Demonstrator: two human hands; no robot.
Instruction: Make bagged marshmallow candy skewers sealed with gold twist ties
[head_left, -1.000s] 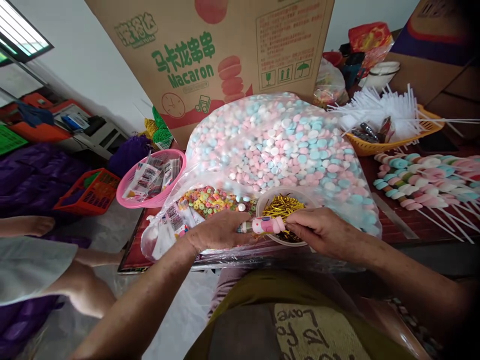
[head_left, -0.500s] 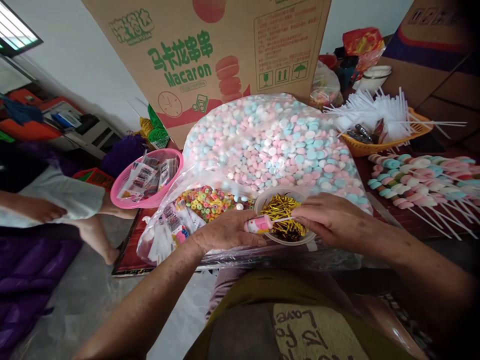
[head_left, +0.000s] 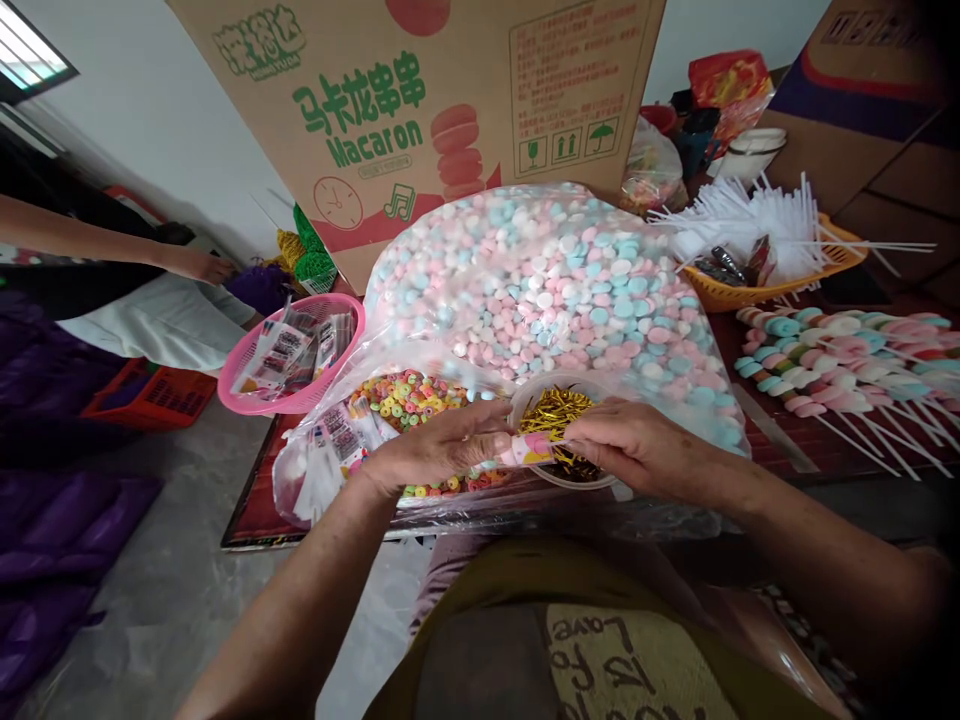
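In my left hand is a small pink-and-white printed candy bag, closed round a filled shape and pointing right. The fingers and thumb of my right hand pinch its right end, where a white stick came out earlier; the fingertips hide the detail there. Both hands are over a clear plastic tub of gold twist ties. Ring-shaped coloured candies lie beside my left hand, with flat printed bags to their left. Behind the tub spreads a big clear sack of pastel marshmallows.
A pink basket of printed packets stands left. At right are a yellow basket of white sticks and a pile of marshmallow skewers. A large carton stands behind. Another person's arm is at far left.
My right hand has slid left along the stick to the candy bag's end. My left fingers have straightened and lifted slightly. The other person's arm at far left has moved up and right.
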